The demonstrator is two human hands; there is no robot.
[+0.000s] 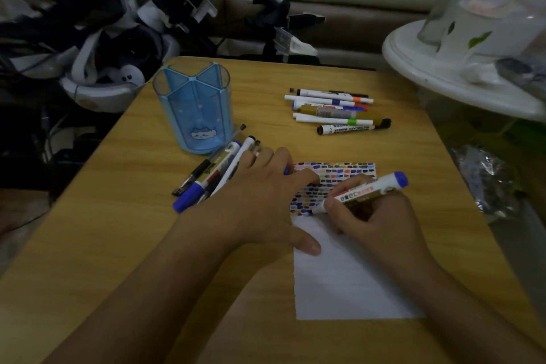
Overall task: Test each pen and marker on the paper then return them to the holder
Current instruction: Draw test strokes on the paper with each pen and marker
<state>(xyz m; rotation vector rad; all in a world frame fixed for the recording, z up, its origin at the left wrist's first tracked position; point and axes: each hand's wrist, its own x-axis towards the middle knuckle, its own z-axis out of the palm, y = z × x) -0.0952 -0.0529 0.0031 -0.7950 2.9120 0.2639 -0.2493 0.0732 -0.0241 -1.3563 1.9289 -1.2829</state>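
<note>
Presently the right hand (372,216) grips a blue whiteboard marker (360,192), its tip down on the paper (348,281) at the lower edge of the coloured test marks, its capped rear end pointing up and to the right. Just left of it, the left hand (266,195) lies flat with fingers spread, pressing the paper to the desk (118,245). Beyond the left fingertips lies a loose pile of pens (212,171) beside the blue pen holder (193,109). More markers (334,109) lie well apart, further back.
</note>
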